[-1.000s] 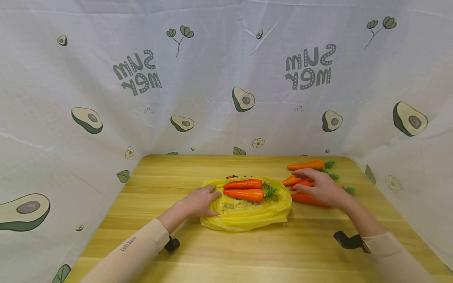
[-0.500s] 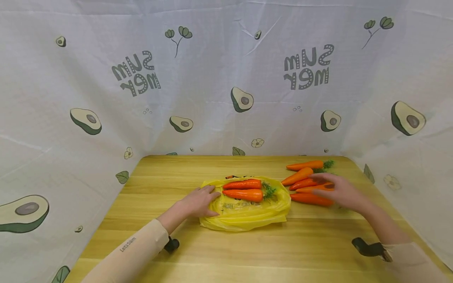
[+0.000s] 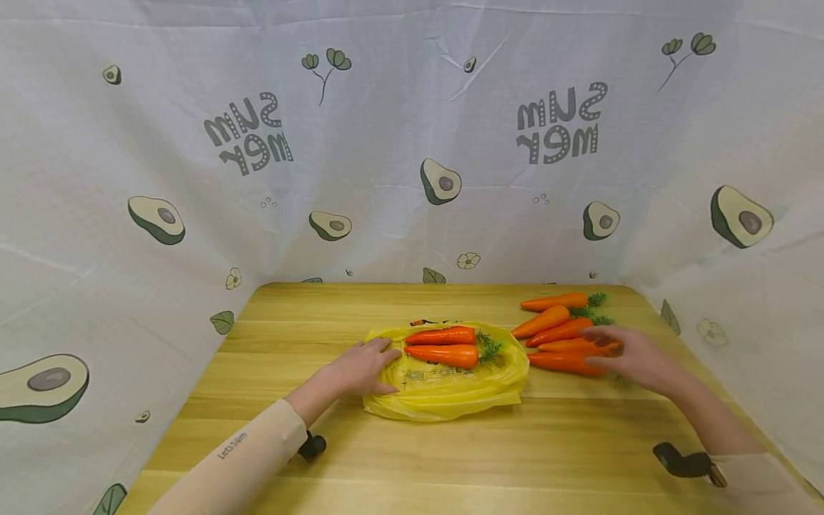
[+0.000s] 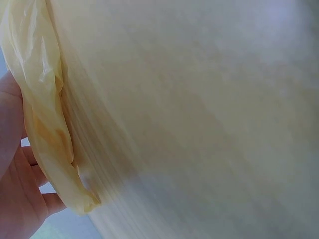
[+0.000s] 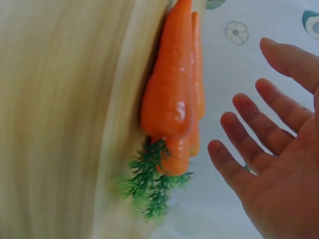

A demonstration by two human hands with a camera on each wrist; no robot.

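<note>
Seen from the head: left hand (image 3: 362, 366) flat on the yellow bag (image 3: 450, 386) at mid tabletop (image 3: 386, 458), fingers straight, two carrots (image 3: 444, 345) lying on the bag. Right hand (image 3: 634, 354) over the loose carrots (image 3: 560, 336) at far right. Shown only by the right wrist: fingers (image 5: 239, 169) spread, palm empty, clear of those carrots. Shown only by the left wrist: bag edge bunched against the palm.

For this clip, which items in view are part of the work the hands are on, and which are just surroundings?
In hand:
- left hand, resting on the yellow bag
- two carrots on the bag
- right hand, open beside the carrot pile

Just there:
- wooden table
- avocado-print cloth
</note>
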